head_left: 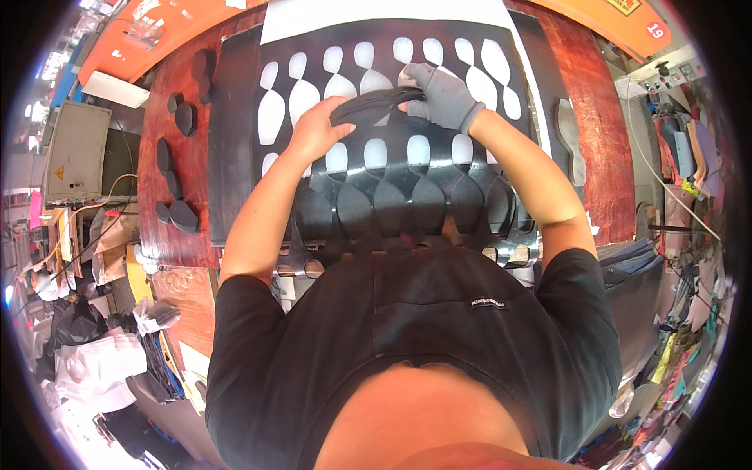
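My bare left hand (pixel 319 128) and my grey-gloved right hand (pixel 445 98) grip opposite ends of a curved bundle of thin black pieces (pixel 374 102). The bundle looks like stacked insole cut-outs, though my fingers hide part of its outline. Beneath it, a black sheet (pixel 278 47) spreads over the worktop, with rows of sole-shaped holes that show white in the far part. Its near part hangs toward my body, and dark sole shapes show in the holes there.
Small black cut-outs (pixel 185 215) lie along the left of the reddish-brown table (pixel 607 157). A grey sole-shaped piece (pixel 572 141) rests at the right. An orange machine beam (pixel 211 27) crosses the far side. A grey electrical box (pixel 76 153) stands left; cluttered materials line both sides.
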Demonstrator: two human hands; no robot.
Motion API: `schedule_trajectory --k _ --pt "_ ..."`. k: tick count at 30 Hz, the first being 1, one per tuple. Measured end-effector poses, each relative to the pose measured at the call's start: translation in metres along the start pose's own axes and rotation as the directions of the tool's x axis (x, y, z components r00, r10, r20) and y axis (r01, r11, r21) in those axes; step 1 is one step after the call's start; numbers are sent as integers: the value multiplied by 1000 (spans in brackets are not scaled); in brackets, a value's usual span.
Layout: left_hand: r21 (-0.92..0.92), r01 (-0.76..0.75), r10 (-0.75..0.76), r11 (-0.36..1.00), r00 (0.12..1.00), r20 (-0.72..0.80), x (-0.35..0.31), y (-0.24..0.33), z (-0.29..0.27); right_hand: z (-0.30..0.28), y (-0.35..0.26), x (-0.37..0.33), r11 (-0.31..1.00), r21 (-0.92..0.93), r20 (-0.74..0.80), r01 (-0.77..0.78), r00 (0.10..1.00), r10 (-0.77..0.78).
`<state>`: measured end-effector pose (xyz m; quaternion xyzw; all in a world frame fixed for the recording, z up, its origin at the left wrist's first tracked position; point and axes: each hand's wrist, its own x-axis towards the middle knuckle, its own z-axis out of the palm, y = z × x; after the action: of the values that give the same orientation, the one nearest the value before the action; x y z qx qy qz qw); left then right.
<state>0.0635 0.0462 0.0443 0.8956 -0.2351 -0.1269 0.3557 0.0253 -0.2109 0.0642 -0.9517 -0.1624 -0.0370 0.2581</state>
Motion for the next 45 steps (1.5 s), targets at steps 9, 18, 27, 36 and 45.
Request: schedule_trajectory --k 9,18,27,36,45 --pt "16 -40 40 999 998 -41 -3 -3 7 18 5 -32 994 95 -234 50 972 -26" --pt "77 -23 26 997 999 -37 -5 1 6 18 -25 -48 958 -136 -358 251 889 -284" --pt "100 -16 18 995 1000 -23 -8 4 5 6 -10 -35 996 -7 78 -92 993 92" --pt "44 17 -17 999 1000 -2 -1 1 3 -9 3 -7 990 -132 219 -52 973 80" --pt "39 -18 19 999 1000 -14 -3 -1 4 -9 -11 -17 985 -170 285 -35 955 83"
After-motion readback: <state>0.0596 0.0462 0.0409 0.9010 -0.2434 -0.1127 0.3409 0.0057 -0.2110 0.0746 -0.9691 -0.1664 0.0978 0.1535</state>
